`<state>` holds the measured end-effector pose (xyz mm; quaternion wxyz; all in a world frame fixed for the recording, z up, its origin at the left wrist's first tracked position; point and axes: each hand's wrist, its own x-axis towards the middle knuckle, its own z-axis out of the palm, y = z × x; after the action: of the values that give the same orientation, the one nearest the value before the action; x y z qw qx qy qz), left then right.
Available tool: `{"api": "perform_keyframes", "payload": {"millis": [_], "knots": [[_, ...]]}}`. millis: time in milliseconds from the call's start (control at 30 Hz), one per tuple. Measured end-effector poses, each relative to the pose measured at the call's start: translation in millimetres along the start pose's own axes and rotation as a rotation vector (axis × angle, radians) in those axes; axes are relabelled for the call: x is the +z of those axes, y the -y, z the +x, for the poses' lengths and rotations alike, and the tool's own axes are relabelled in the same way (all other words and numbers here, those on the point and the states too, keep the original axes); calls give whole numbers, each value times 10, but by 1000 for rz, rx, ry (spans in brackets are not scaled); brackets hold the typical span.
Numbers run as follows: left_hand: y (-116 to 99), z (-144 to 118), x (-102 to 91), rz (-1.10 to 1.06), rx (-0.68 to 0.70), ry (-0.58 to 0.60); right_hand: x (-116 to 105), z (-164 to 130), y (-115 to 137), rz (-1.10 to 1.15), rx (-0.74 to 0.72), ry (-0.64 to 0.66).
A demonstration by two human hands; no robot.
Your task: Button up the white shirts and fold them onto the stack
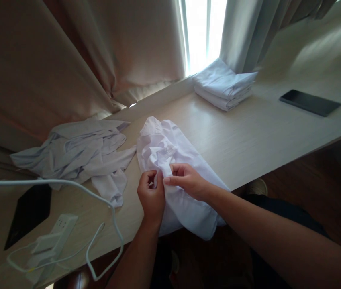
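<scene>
A crumpled white shirt lies on the pale wooden table, its lower part hanging over the front edge. My left hand and my right hand meet over the shirt's middle. Both pinch a fold of its cloth between thumb and fingers, close together, near what looks like the button strip.
A heap of loose white garments lies to the left. A folded white stack sits at the back by the curtains and window. A dark phone lies far right. A white power strip, white cables and a dark flat object occupy the near left.
</scene>
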<state>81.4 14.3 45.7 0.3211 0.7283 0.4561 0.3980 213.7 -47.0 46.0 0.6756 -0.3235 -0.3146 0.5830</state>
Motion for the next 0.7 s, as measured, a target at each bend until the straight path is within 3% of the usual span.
{"api": "perform_keyframes", "payload": {"millis": [67, 167, 367, 533, 700], "knots": [[14, -5, -4, 8, -7, 11, 30, -31, 13, 12, 18, 54], [7, -22, -17, 41, 14, -5, 20, -50, 19, 13, -25, -14], [-74, -116, -45, 59, 208, -72, -11, -32, 55, 12, -93, -72], [-127, -145, -21, -101, 265, -181, -15, -17, 21, 36, -79, -112], [-96, -138, 30, -279, 326, -138, -36, 9, -2, 1, -90, -103]]}}
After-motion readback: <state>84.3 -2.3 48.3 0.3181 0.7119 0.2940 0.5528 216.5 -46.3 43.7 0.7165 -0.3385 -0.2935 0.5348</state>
